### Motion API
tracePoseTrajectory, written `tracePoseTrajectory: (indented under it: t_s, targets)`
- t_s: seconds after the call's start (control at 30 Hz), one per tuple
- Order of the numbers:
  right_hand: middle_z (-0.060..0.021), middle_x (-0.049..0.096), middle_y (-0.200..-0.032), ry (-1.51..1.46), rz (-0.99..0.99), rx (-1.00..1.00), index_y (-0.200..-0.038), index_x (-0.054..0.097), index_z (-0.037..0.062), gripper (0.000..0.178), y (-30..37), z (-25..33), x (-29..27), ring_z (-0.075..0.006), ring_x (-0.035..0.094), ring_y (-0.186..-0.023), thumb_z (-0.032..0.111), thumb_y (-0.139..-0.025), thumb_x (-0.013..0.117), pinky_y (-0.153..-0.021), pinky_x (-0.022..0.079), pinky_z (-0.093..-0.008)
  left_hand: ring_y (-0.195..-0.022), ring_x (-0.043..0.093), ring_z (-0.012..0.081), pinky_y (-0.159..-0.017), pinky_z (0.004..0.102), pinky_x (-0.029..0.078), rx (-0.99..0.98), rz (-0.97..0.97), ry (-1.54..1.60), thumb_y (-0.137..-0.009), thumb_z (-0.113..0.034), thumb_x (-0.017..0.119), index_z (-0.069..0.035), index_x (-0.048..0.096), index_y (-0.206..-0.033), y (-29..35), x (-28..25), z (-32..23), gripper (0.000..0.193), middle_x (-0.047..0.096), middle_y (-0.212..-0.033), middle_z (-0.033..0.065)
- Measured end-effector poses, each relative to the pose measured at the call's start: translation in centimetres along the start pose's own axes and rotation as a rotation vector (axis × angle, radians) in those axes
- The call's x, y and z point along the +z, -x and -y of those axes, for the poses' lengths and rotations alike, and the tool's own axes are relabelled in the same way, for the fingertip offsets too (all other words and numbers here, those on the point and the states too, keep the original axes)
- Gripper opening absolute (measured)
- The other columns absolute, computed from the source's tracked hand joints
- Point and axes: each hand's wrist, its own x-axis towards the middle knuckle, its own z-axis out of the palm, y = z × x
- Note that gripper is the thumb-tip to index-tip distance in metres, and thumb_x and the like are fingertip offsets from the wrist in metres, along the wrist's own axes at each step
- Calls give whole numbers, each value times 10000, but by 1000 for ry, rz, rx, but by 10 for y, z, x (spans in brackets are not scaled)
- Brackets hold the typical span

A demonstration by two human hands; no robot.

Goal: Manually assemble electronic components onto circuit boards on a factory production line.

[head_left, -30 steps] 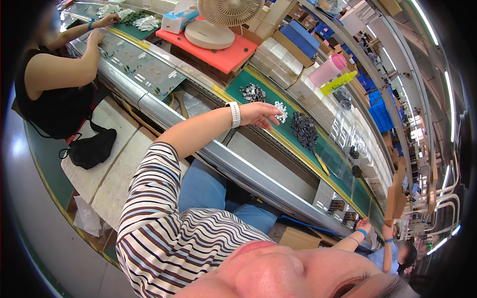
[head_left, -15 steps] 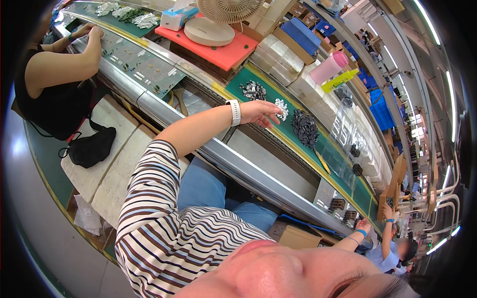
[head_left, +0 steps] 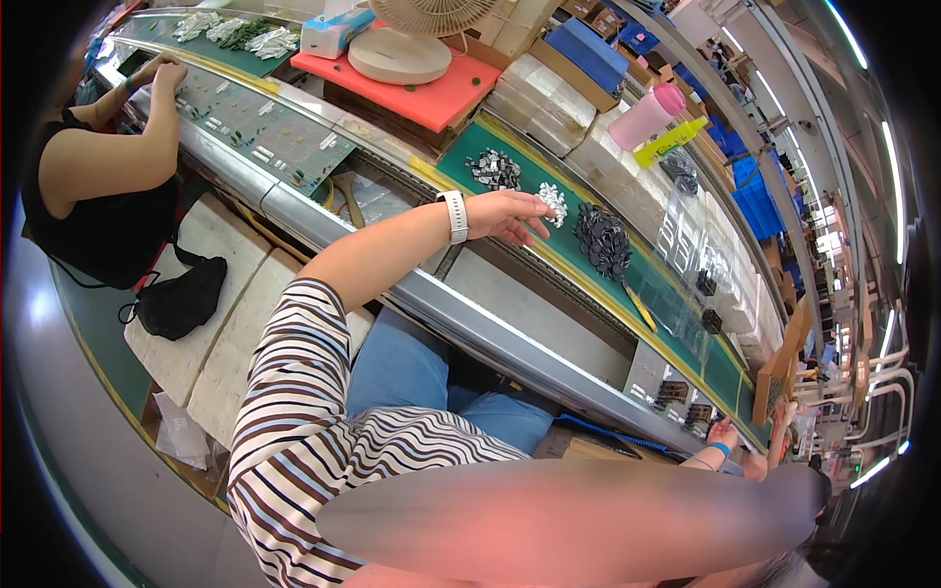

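Note:
My left hand [head_left: 505, 217], with a white watch [head_left: 454, 217] on its wrist, reaches over the near edge of the green work strip [head_left: 542, 176]. Its fingers are apart and slightly bent, with nothing visible in them. The fingertips are beside a small pile of white parts [head_left: 552, 203]; whether they touch it I cannot tell. A pile of dark grey and silvery parts [head_left: 493, 171] lies to the left, and a larger heap of black parts [head_left: 602, 241] to the right. My right hand is not in view.
A metal-edged conveyor line [head_left: 431, 307] runs between me and the strip, carrying a board with components [head_left: 260, 132]. A yellow-handled tool [head_left: 639, 306] lies beyond the black heap. A fan [head_left: 402, 54] stands on a red board. Co-workers sit left and far right, one hand [head_left: 723, 432] wearing a blue wristband.
The view has shifted slightly. My left hand stays by the white parts, nearly in the same pose. At the far right, the co-worker's hands have moved lower near the cardboard box.

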Motion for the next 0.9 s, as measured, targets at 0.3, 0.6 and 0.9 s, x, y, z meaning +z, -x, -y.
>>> tracePoseTrajectory:
  t_s: [0.3, 0.6, 0.9]
  targets:
    - [15, 619, -801, 93, 195, -108, -968, 600, 91, 161, 30, -12, 33, -68, 522, -643, 166, -851, 520, -605, 433, -228, -853, 596, 154, -805, 290, 474, -2, 5, 3, -906, -325, 492, -60, 444, -1236, -1, 1, 2, 426, 603, -1036, 84]
    - [-58, 608, -869, 737, 995, -845, -1153, 516, 32, 304, 345, -158, 164, -139, 562, -774, 163, -880, 541, -730, 456, -278, -857, 584, 153, -777, 285, 470, 109, -72, 44, -885, -354, 525, -64, 444, -1228, 6, -7, -13, 456, 585, -1041, 84]
    - [-155, 574, -907, 765, 1423, -1433, -1030, 550, -1, 331, 458, -224, 195, -330, 535, -833, 18, -704, 604, -752, 435, -402, -820, 573, 111, -759, 252, 471, 426, -829, -402, -835, -238, 609, -23, 498, -1189, 129, -100, -109, 429, 597, -1041, 63]
